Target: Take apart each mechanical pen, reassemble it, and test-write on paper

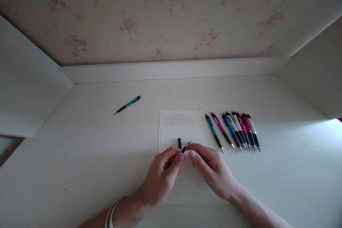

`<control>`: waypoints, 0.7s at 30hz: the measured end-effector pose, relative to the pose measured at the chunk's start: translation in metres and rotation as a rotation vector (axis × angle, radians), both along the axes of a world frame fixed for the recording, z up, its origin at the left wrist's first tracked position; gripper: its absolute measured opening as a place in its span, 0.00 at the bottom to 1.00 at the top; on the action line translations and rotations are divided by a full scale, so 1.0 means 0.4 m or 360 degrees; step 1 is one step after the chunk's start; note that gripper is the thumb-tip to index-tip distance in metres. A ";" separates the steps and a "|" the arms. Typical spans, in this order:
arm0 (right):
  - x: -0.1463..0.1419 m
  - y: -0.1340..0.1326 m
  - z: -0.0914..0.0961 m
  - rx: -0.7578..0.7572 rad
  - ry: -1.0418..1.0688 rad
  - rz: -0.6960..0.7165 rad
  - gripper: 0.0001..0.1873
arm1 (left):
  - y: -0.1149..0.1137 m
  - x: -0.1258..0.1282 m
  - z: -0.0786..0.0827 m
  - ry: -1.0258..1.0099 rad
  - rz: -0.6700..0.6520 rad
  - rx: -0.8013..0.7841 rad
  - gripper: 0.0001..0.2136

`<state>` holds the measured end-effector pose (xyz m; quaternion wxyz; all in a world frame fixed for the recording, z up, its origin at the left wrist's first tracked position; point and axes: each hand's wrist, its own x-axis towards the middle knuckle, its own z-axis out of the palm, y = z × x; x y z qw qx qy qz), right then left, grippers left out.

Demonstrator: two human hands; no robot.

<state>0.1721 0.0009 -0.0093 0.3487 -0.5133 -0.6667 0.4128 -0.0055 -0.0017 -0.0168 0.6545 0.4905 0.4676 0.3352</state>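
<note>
The left hand (161, 175) holds a small dark piece (184, 149) in a narrow pinch between thumb and finger, above the sheet of paper (171, 133); I think only the fingertips are used because the piece is so small. The right hand (213, 170) comes from the other side, with its thumb and forefinger close to each other and a narrow gap between them. Its forefinger reaches the end of the dark piece, but whether it truly grips anything I cannot tell. Just beyond the fingers are a short black tube (180, 143) and a small silvery tip (190, 142); probably they are so near in order to be within easy reach. The paper, with handwriting in its upper part, lies flat on the white table (80, 171), and dark parts are easy to see against it. To the right, a green pen (213, 131) and a purple pen (222, 129) lie beside a close row of pens (242, 130), all slanting alike, which seems a tidy order. A teal pen (128, 104) lies well apart at the left, perhaps set aside on purpose.
</note>
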 end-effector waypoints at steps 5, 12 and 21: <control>-0.023 -0.010 0.005 -0.0300 0.0336 0.0023 0.22 | 0.000 0.002 0.010 -0.0021 -0.0032 0.0036 0.18; -0.024 -0.011 0.006 -0.0450 0.0574 -0.0011 0.23 | 0.003 0.004 0.016 -0.0005 -0.0070 0.0039 0.18; -0.018 -0.007 -0.009 -0.0375 0.0633 -0.0289 0.21 | -0.012 0.021 0.011 -0.0032 -0.0149 0.0020 0.15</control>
